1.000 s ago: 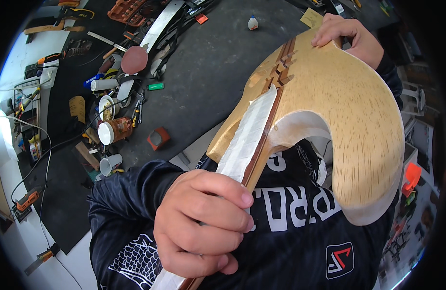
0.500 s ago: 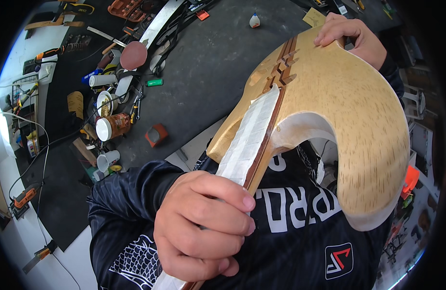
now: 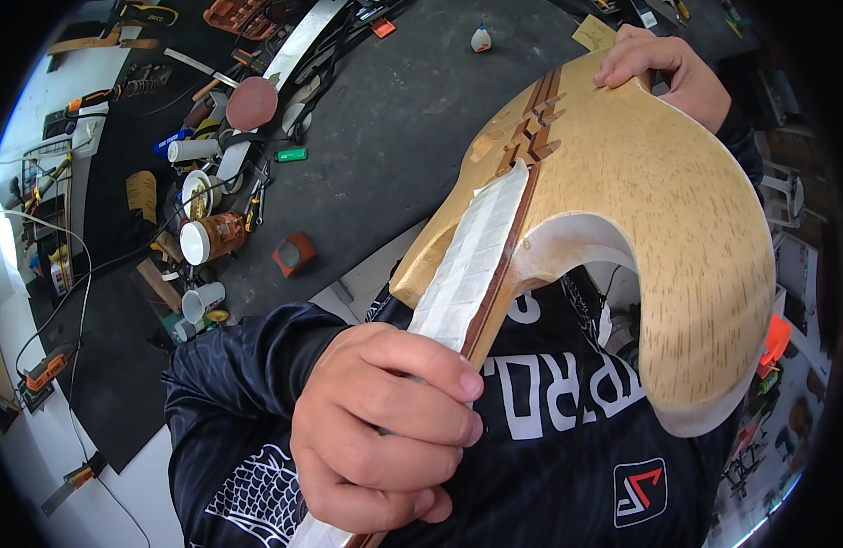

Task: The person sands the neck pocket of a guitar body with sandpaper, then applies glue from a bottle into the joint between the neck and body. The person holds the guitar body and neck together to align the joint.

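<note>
Head view: the person is holding an unfinished guitar body (image 3: 659, 237) up close to the camera, well above the dark bench (image 3: 394, 155). The left hand (image 3: 385, 429) is wrapping fully round the neck (image 3: 476, 265), fingers closed over its face and thumb side tucked under, so the grip is tight. The right hand (image 3: 663, 73) is curling over the far upper edge of the body, fingertips bent onto the face; how the palm is sitting behind the edge cannot be told.

The body is looking bare, pale wood, with a darker laminated strip (image 3: 535, 119) running down its centre and stepped notches cut at that strip. The face of the neck is lying under white tape (image 3: 467, 274), laid in overlapping pieces. No strings, hardware or finish are showing, so the build seems to be sitting at a raw stage: shaping and gluing appear largely done, while fitting and finishing look still ahead. The hands are appearing to steady and sight the piece rather than work it with a tool.

On the bench below, well apart from the guitar, a round sanding disc (image 3: 252, 102), a white cup (image 3: 195, 243), a small red block (image 3: 295, 254) and a glue bottle (image 3: 481, 37) are lying among scattered tools.
</note>
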Available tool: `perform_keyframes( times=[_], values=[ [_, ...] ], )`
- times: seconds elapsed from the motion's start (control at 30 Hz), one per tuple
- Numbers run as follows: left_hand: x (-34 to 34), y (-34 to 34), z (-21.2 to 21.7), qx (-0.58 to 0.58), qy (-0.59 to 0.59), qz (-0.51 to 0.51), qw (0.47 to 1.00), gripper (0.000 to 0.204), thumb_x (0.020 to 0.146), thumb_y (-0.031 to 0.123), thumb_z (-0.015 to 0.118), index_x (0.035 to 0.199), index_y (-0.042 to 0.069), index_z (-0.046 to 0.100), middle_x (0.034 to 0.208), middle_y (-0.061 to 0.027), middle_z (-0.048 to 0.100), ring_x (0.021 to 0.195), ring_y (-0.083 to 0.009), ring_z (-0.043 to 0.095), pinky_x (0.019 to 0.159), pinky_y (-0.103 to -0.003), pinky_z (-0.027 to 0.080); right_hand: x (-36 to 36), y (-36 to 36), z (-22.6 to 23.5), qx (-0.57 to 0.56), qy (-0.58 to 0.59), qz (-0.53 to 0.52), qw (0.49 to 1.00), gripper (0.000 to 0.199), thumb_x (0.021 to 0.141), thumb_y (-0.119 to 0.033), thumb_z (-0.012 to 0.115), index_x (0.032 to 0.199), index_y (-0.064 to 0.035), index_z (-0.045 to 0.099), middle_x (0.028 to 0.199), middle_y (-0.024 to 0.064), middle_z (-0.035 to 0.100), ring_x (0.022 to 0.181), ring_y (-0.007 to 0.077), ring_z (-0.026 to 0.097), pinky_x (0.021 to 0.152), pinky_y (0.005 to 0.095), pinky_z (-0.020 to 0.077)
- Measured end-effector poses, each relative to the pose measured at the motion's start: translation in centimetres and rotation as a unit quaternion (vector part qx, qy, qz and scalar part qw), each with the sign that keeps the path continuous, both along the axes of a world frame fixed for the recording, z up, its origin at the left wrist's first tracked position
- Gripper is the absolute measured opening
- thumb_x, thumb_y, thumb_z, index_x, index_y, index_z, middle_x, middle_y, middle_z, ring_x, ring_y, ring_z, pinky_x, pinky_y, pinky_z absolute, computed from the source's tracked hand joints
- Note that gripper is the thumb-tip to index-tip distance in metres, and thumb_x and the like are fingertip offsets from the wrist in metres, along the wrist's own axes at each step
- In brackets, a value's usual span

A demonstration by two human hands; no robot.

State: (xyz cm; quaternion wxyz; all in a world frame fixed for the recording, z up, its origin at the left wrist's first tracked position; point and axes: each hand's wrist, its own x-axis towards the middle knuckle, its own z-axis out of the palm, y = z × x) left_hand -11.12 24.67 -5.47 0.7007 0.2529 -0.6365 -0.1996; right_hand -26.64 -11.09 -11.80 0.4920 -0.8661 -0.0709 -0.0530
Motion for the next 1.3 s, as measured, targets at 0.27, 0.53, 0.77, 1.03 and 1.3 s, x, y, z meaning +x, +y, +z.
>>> perform_keyframes(
  times=[0.27,0.53,0.77,1.03,1.3],
  values=[
    [0.01,-0.16,-0.01,-0.004,0.005,-0.003,1.0,0.021,0.079,0.003,0.071,0.089,0.007,0.053,0.082,-0.0096,0.062,0.077,-0.0269,0.064,0.079,-0.047,0.052,-0.32,0.06,0.28,0.016,0.007,-0.005,1.0,0.03,0.079,-0.028,0.077,0.097,-0.0053,0.072,0.1,0.0092,0.067,0.092,0.0186,0.054,0.082,0.0318,0.0403],
    [-0.05,-0.11,0.09,0.001,0.002,0.0,1.0,0.02,0.079,0.003,0.07,0.089,0.007,0.053,0.082,-0.0096,0.062,0.077,-0.0268,0.064,0.08,-0.047,0.052,-0.26,0.02,0.28,-0.024,-0.008,-0.008,1.0,0.028,0.078,-0.027,0.078,0.095,-0.005,0.072,0.1,0.009,0.068,0.092,0.0188,0.055,0.084,0.0323,0.0393],
    [0.53,0.07,0.47,0.049,-0.046,-0.021,0.997,0.023,0.085,0.017,0.073,0.095,0.013,0.053,0.085,-0.0012,0.059,0.081,-0.0174,0.062,0.087,-0.038,0.045,-0.25,-0.03,0.42,-0.012,0.001,-0.001,1.0,0.029,0.077,-0.027,0.078,0.096,-0.0052,0.072,0.099,0.0088,0.068,0.092,0.0183,0.055,0.084,0.032,0.0395],
    [0.36,0.02,0.44,0.049,-0.045,-0.018,0.998,0.022,0.085,0.017,0.073,0.095,0.013,0.053,0.085,-0.0013,0.059,0.081,-0.017,0.062,0.087,-0.038,0.045,-0.47,-0.38,0.06,-0.02,-0.007,0.003,1.0,0.029,0.078,-0.028,0.078,0.096,-0.0057,0.072,0.1,0.0089,0.068,0.092,0.0185,0.055,0.084,0.0321,0.0394],
    [0.23,0.14,0.43,0.049,-0.046,-0.014,0.998,0.023,0.084,0.016,0.073,0.095,0.013,0.054,0.085,-0.0011,0.059,0.081,-0.0172,0.062,0.087,-0.038,0.045,-0.2,-0.15,0.06,-0.024,-0.015,0.001,1.0,0.028,0.079,-0.027,0.078,0.096,-0.0056,0.072,0.1,0.009,0.068,0.092,0.0185,0.055,0.085,0.032,0.0384]
  ],
)
